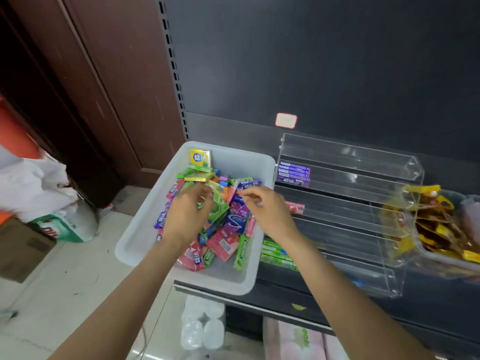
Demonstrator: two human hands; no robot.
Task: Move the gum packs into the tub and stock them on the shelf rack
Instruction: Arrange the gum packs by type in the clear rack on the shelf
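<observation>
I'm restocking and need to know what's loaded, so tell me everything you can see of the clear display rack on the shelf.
The clear display rack looks like transparent acrylic, with stepped tiers divided by long channels. It stands on the dark shelf, right of the white tub and left of a clear bin of snack packets. It holds purple packs up top, one pink pack mid-tier and green packs lower down.

A tub point(262, 162) of loose gum packs point(223, 242) sits on the shelf point(285, 294), just left of a tiered rack point(350, 162). Both hands hover over the tub: left hand point(185, 213), right hand point(267, 211). A snack bin point(441, 258) stands right of the rack.
</observation>
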